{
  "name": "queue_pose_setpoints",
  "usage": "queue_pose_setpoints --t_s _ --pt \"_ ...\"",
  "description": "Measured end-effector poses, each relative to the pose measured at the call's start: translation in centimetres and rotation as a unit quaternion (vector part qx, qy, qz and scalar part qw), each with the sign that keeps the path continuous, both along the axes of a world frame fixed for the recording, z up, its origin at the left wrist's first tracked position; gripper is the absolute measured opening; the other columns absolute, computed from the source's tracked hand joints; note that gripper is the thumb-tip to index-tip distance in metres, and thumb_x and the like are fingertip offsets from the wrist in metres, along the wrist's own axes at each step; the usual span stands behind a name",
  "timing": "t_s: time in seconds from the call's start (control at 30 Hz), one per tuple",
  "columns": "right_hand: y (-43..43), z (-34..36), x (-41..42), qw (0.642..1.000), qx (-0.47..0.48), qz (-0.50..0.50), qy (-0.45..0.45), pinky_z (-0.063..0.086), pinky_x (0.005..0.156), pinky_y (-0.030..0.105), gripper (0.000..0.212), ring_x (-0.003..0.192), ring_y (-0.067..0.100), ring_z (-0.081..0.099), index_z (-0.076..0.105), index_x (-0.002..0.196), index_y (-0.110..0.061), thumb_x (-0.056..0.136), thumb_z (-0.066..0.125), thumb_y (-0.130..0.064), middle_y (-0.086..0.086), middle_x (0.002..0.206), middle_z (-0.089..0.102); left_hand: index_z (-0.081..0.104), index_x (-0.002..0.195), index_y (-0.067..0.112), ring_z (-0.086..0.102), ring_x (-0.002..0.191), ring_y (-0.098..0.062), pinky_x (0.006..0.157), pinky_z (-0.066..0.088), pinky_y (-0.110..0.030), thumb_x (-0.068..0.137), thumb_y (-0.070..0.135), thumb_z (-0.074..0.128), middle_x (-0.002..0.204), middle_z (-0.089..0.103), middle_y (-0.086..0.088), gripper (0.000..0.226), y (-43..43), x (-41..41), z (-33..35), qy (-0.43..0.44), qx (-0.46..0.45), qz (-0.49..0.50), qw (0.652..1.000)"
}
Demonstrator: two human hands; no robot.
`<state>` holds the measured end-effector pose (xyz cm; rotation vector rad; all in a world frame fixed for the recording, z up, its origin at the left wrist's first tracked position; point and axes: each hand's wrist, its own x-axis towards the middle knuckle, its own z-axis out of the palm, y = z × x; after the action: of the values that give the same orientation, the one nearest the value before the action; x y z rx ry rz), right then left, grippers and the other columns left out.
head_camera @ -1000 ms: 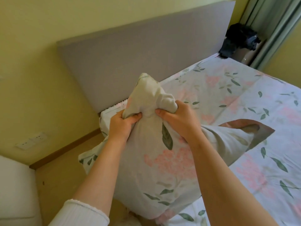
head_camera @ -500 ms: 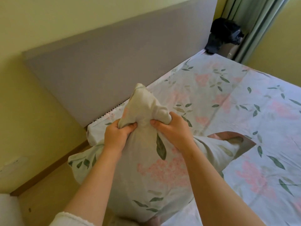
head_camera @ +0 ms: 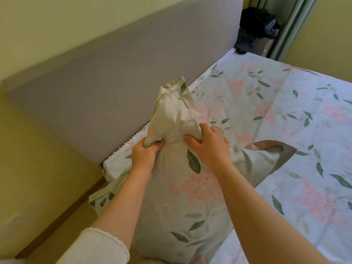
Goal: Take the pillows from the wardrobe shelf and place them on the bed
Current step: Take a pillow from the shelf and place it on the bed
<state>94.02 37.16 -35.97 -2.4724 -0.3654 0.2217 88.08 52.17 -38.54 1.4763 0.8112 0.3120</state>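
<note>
Gripping the bunched top of the floral pillow (head_camera: 190,197), the left hand (head_camera: 143,153) and right hand (head_camera: 208,143) hold it over the bed's (head_camera: 285,130) headboard-side corner; placing appears underway, and next it likely needs lowering flat against the headboard (head_camera: 114,82).

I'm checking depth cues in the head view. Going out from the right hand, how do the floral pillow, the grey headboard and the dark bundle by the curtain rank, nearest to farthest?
1. Floral pillow: gripped by the right hand, in the middle.
2. Grey headboard: beyond the pillow, to the left.
3. Dark bundle: far corner, upper right, beside the curtain.
</note>
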Motion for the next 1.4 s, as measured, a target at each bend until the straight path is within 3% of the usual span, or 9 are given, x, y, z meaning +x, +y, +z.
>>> queue_pose_setpoints --t_s 0.2,0.3,0.37,0.63,0.87,0.97,1.1,1.23,1.4 --pt "3.7 -4.8 0.5 0.991 -0.042 -0.122 0.03 0.014 0.115 0.039 0.057 0.142 0.023 0.019 0.021 0.145 -0.025 0.094 0.039 -0.043 0.0 0.154 0.024 0.061 0.086 0.026 0.061 0.093 -0.025 0.085 0.05 -0.039 0.086 0.023 0.063 0.09 0.065 0.002 0.004 3.0 4.6 -4.6 0.081 0.019 -0.112 0.99" --pt "4.9 -7.2 0.4 0.98 -0.047 -0.17 0.097 0.012 0.117 0.04 0.055 0.145 0.023 0.011 0.02 0.146 -0.026 0.095 0.038 -0.036 0.0 0.157 0.016 0.051 0.125 0.019 0.056 0.109 -0.025 0.095 0.046 -0.038 0.091 0.025 0.054 0.119 0.06 -0.003 0.035 4.1 6.8 -6.9 0.139 0.097 -0.203 0.964" --pt "5.3 -9.3 -0.6 0.968 -0.043 -0.189 0.158 0.014 0.117 0.04 0.053 0.145 0.023 0.014 0.025 0.145 -0.027 0.095 0.04 -0.033 0.001 0.157 0.018 0.04 0.137 0.02 0.05 0.122 -0.025 0.102 0.044 -0.041 0.09 0.024 0.054 0.137 0.049 -0.002 0.048 4.7 7.9 -8.9 0.176 0.141 -0.249 0.942" --pt "4.8 -17.3 -6.2 0.906 0.009 -0.277 0.32 0.035 0.109 0.039 0.051 0.135 0.024 0.037 0.034 0.142 -0.02 0.093 0.045 -0.026 0.004 0.152 0.031 0.043 0.136 0.019 0.043 0.129 -0.028 0.103 0.037 -0.034 0.088 0.025 0.055 0.144 0.04 -0.009 0.049 4.5 5.7 -16.2 0.32 0.238 -0.381 0.834" --pt "3.0 -23.0 -7.2 0.833 0.064 -0.394 0.384 0.029 0.113 0.045 0.073 0.138 0.034 0.028 0.019 0.147 -0.012 0.088 0.056 -0.034 0.015 0.152 0.025 0.023 0.144 0.031 0.009 0.145 -0.027 0.117 0.016 -0.04 0.082 0.044 0.059 0.158 0.006 -0.005 0.073 6.1 3.6 -21.3 0.372 0.363 -0.421 0.744" --pt "2.8 -24.7 -7.1 0.789 0.105 -0.453 0.402 0.03 0.111 0.051 0.086 0.138 0.035 0.029 0.018 0.147 -0.011 0.081 0.062 -0.044 0.014 0.152 0.027 0.014 0.147 0.029 0.006 0.146 -0.031 0.117 0.012 -0.043 0.079 0.054 0.06 0.158 0.002 -0.013 0.086 6.9 4.1 -22.6 0.372 0.391 -0.397 0.742" --pt "3.4 -26.9 -6.7 0.774 0.148 -0.465 0.404 0.028 0.112 0.053 0.093 0.14 0.033 0.027 0.011 0.149 -0.012 0.08 0.061 -0.05 0.01 0.154 0.024 0.004 0.148 0.029 0.019 0.142 -0.032 0.114 0.019 -0.046 0.083 0.059 0.05 0.157 0.012 -0.012 0.086 6.6 5.2 -24.3 0.383 0.311 -0.367 0.789" --pt "4.8 -28.9 -6.2 0.794 0.053 -0.464 0.389 0.032 0.108 0.051 0.075 0.135 0.034 0.032 0.019 0.146 -0.013 0.088 0.052 -0.046 0.014 0.146 0.034 0.01 0.147 0.03 0.03 0.134 -0.035 0.109 0.023 -0.045 0.085 0.063 0.042 0.149 0.028 -0.017 0.078 5.6 5.7 -26.0 0.412 0.372 -0.329 0.764" --pt "6.7 -29.7 -5.7 0.822 -0.057 -0.455 0.339 0.033 0.1 0.046 0.04 0.123 0.034 0.04 0.043 0.128 -0.01 0.095 0.043 -0.033 0.016 0.131 0.042 0.04 0.129 0.017 0.037 0.126 -0.035 0.102 0.029 -0.043 0.091 0.051 0.042 0.135 0.043 -0.02 0.051 5.7 5.9 -27.7 0.372 0.42 -0.325 0.761"
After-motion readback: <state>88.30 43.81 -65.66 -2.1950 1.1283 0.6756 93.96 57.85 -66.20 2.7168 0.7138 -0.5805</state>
